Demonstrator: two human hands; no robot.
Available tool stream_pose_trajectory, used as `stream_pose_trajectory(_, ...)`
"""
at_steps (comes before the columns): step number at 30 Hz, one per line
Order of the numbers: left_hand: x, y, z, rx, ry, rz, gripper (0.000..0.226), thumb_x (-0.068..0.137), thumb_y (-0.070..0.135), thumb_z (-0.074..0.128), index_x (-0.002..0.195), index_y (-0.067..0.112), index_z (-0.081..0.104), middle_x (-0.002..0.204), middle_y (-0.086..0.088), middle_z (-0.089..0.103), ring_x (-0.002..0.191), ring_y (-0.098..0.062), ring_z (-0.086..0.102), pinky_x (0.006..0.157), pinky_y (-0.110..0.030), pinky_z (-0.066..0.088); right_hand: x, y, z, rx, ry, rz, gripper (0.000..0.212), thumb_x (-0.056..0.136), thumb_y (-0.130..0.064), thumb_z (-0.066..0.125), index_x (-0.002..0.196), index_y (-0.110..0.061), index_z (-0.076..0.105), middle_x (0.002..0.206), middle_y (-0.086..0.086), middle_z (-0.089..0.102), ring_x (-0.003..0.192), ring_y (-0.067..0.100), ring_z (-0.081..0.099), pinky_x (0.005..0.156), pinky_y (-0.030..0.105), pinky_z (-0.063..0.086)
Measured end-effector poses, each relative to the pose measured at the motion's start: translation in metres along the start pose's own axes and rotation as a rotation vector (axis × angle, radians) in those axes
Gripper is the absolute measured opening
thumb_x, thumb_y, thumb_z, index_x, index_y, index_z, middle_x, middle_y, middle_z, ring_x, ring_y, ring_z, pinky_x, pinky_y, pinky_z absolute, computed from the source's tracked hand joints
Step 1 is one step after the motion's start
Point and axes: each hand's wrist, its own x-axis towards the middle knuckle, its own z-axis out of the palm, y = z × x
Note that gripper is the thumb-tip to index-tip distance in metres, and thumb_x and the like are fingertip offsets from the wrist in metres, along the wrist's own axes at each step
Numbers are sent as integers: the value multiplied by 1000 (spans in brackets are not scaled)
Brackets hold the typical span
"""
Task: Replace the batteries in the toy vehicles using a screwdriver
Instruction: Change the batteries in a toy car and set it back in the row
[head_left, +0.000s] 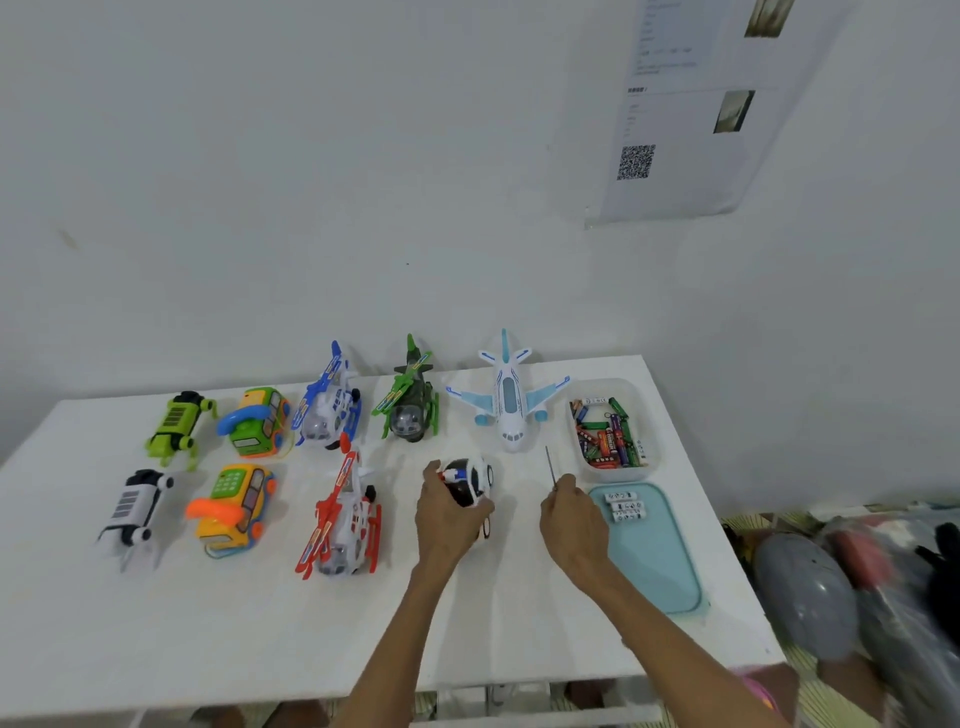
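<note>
Fingers of the left hand (448, 512) grip a toy car (475, 479); the outstretched right hand (571, 522) pinches a screwdriver (550, 466).

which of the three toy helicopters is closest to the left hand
The red and white helicopter, in the front row just left of the left hand. The blue helicopter and the green helicopter stand farther off in the back row.

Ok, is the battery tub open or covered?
Open. The clear tub has no cover on it, and loose batteries show inside; a blue lid lies beside it.
</note>
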Motion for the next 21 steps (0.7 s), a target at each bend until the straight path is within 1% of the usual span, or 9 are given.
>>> stream_pose_trajectory(3, 0, 8, -12, -574, -143, -235, 57, 89, 21, 73, 136, 1, 48, 113, -11, 68, 94, -24, 66, 81, -35, 54, -6, -5, -13, 211, -15, -23, 14, 106, -22, 39, 103, -12, 49, 90, 9, 67, 79, 26, 62, 60, 36, 43)
stream_pose_trajectory(5, -2, 14, -18, -981, -401, -369, 45, 93, 19, 59, 135, 2, 55, 118, -22, 70, 99, -34, 67, 86, -43, 53, -10, -12, -26, 370, -50, -24, 19, 107, -23, 38, 106, -11, 53, 86, 6, 66, 78, 24, 60, 62, 38, 44)
stream_pose_trajectory(7, -8, 19, -23, -1165, -505, -452, 49, 88, 23, 56, 134, 7, 57, 129, -25, 65, 111, -40, 62, 91, -45, 50, -17, -22, -38, 540, -87, -12, 20, 106, -28, 43, 109, -12, 56, 86, 2, 66, 79, 22, 60, 63, 33, 44)
stream_pose_trajectory(11, -14, 29, -23, -1349, -640, -474, 48, 84, 30, 57, 126, 7, 62, 131, -23, 62, 108, -42, 65, 77, -37, 50, -18, -38, -56, 718, -44, -64, 20, 95, -33, 65, 110, -22, 58, 68, -9, 59, 63, 3, 53, 59, 17, 41)
stream_pose_trajectory(14, -10, 27, -25, -1378, -737, -469, 50, 86, 33, 59, 128, 7, 63, 131, -24, 62, 107, -45, 65, 69, -36, 55, -5, -40, -69, 700, -45, -192, 35, 89, -28, 73, 120, -31, 59, 62, -8, 44, 55, 3, 44, 57, 12, 38)
stream_pose_trajectory(16, -5, 26, -30, -1350, -816, -483, 54, 87, 36, 59, 133, 8, 63, 139, -26, 57, 112, -50, 62, 66, -38, 59, 6, -40, -79, 688, -112, -226, 47, 86, -31, 74, 130, -34, 58, 70, -8, 50, 63, 0, 47, 64, 13, 42)
stream_pose_trajectory(18, -1, 27, -35, -1307, -877, -499, 57, 86, 37, 60, 135, 9, 62, 142, -27, 54, 107, -54, 63, 60, -39, 60, 19, -39, -87, 650, -181, -203, 52, 85, -41, 75, 134, -32, 60, 94, -9, 63, 87, 1, 60, 81, 20, 50)
stream_pose_trajectory(19, -1, 28, -37, -1292, -906, -501, 58, 85, 39, 60, 134, 9, 63, 140, -28, 55, 102, -54, 64, 57, -39, 60, 23, -38, -89, 614, -190, -199, 50, 84, -47, 75, 130, -30, 64, 102, -9, 66, 96, 4, 62, 85, 23, 51)
stream_pose_trajectory(21, 3, 30, -41, -1258, -946, -497, 58, 87, 45, 58, 130, 8, 66, 133, -29, 59, 92, -56, 67, 49, -38, 59, 31, -35, -94, 552, -200, -223, 39, 82, -56, 74, 109, -27, 75, 93, -7, 67, 89, 7, 63, 76, 23, 48)
